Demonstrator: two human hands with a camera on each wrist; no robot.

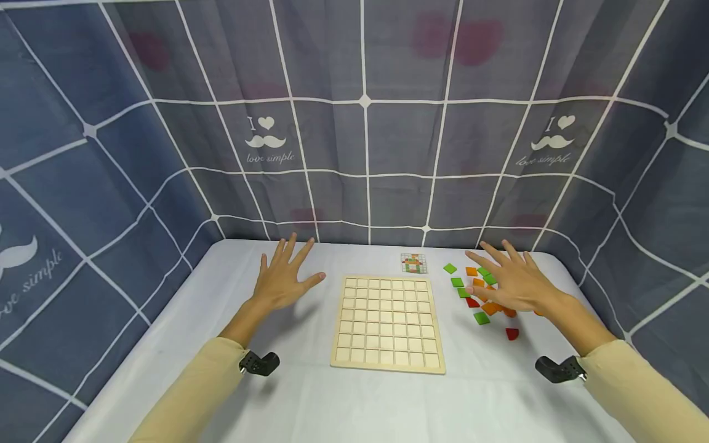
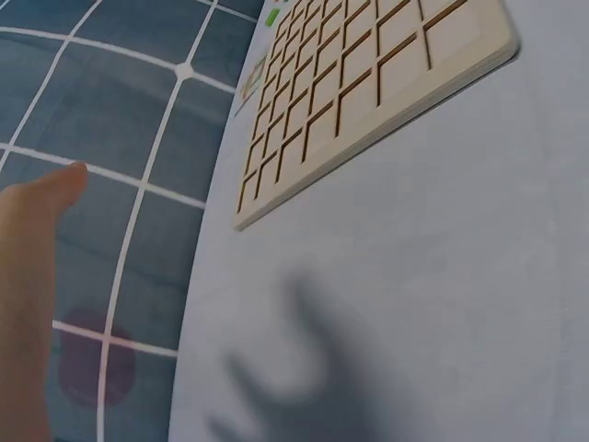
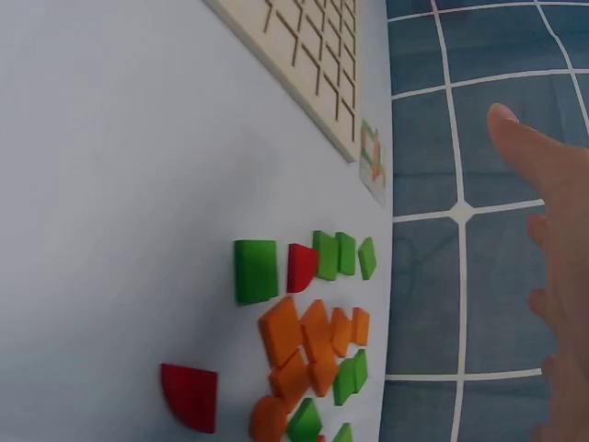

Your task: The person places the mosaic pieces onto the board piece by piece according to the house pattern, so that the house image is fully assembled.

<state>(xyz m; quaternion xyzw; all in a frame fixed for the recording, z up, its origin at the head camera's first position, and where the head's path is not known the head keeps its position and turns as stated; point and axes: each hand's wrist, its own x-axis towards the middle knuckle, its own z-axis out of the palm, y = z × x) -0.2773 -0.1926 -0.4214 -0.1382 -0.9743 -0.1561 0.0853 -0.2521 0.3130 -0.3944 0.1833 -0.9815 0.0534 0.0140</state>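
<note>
Both hands hover over the white table with fingers spread and hold nothing. My left hand [image 1: 281, 280] is left of a pale wooden grid board [image 1: 388, 323], and its shadow falls on the cloth in the left wrist view. My right hand [image 1: 517, 283] is above a loose group of small coloured pieces, hiding some of them in the head view. Among these are green squares [image 3: 256, 272], orange pieces [image 3: 281, 331] and red rounded pieces [image 3: 190, 398]. The board's square cells hold no coloured pieces.
A small printed card [image 1: 413, 263] with a coloured grid picture lies behind the board's right rear corner. White cloth [image 1: 310, 406] covers the table. Dark checked curtains [image 1: 399, 141] stand behind it and along both sides. Each wrist wears a black camera mount.
</note>
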